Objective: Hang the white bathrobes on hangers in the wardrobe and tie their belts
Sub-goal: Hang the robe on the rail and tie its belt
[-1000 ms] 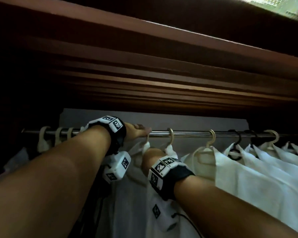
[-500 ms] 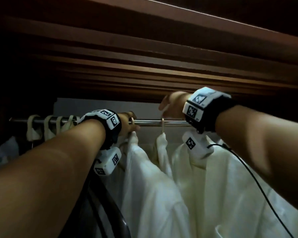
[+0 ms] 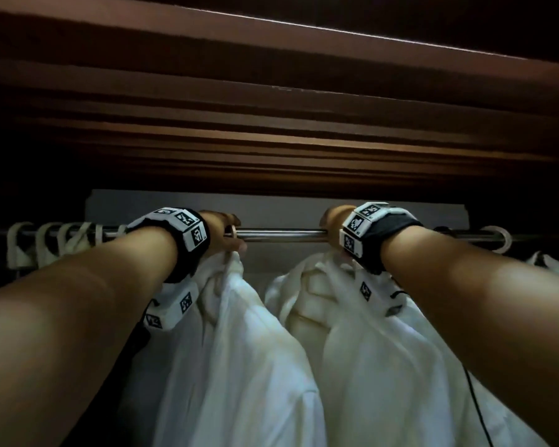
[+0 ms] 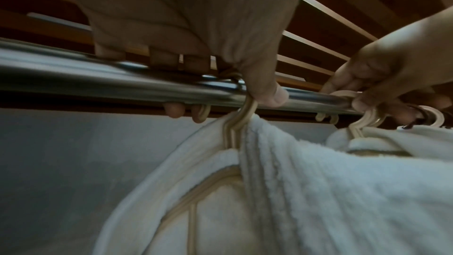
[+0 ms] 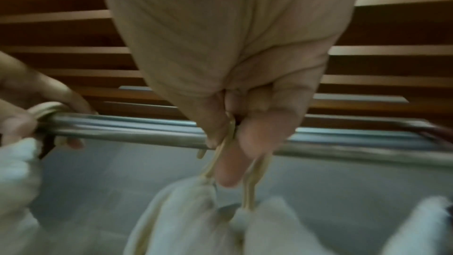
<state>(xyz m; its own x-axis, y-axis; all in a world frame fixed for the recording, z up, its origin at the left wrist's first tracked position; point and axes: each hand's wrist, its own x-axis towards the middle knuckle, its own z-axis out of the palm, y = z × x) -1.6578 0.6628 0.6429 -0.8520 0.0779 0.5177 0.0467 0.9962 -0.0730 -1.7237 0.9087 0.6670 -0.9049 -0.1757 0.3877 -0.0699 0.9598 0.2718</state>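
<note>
- The left hand (image 3: 221, 232) sits at 9 o'clock on the metal rail (image 3: 281, 235), fingers curled over it and thumb pinching a cream hanger hook (image 4: 247, 109).
- That hook carries the left bathrobe (image 3: 239, 350), which hangs straight below the hand.
- The right hand (image 3: 334, 225) sits at 3 o'clock along the rail, thumb and fingers closed around the hooks of cream hangers (image 5: 230, 143).
- The right bathrobe (image 3: 368, 350) hangs beneath it, just beside the left one.
- Empty hangers (image 3: 46, 243) bunch at the rail's far 9 o'clock end.
- Dark wooden slats (image 3: 271, 140) run overhead.
</note>
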